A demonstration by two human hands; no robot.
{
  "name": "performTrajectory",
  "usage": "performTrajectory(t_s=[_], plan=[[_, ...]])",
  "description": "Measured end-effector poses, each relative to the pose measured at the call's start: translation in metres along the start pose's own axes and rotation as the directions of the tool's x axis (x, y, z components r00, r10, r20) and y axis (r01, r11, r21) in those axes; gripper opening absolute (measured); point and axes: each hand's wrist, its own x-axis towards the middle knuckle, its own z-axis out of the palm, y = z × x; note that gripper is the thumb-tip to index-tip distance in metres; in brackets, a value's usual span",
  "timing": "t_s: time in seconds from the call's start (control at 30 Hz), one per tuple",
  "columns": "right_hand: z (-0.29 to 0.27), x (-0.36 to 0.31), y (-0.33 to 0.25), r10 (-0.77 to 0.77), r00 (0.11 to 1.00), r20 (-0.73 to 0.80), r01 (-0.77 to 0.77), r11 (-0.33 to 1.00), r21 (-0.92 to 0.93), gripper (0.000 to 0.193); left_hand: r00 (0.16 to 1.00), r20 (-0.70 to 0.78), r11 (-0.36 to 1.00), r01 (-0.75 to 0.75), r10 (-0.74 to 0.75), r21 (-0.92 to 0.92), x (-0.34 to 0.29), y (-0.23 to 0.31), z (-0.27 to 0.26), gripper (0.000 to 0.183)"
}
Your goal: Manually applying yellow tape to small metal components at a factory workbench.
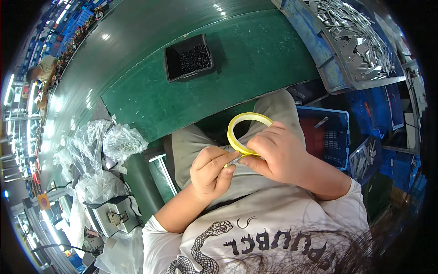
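Observation:
My right hand grips a roll of yellow tape, its ring standing up above my fingers. In my left hand a small silvery metal piece is pinched between thumb and fingertips. Yellow tape shows at that piece's end, close to the roll. The two hands nearly meet in front of my body, over my lap. Fingers cover most of the metal piece, so its full shape is hidden.
A black bin of small dark parts stands on the green table. At the right are a blue crate of metal strips and a lower blue basket. Clear plastic bags lie at the left, near a conveyor belt.

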Motion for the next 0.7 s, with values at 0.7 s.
performTrajectory(t_s=[0.7], plan=[[0.0047,-0.0039,-0.0088,-0.010,0.999,-0.030,0.002,0.961,-0.277,0.028,0.989,-0.109,0.984,0.118,-0.104,0.134,-0.0018,-0.0075,0.0091,0.020]])
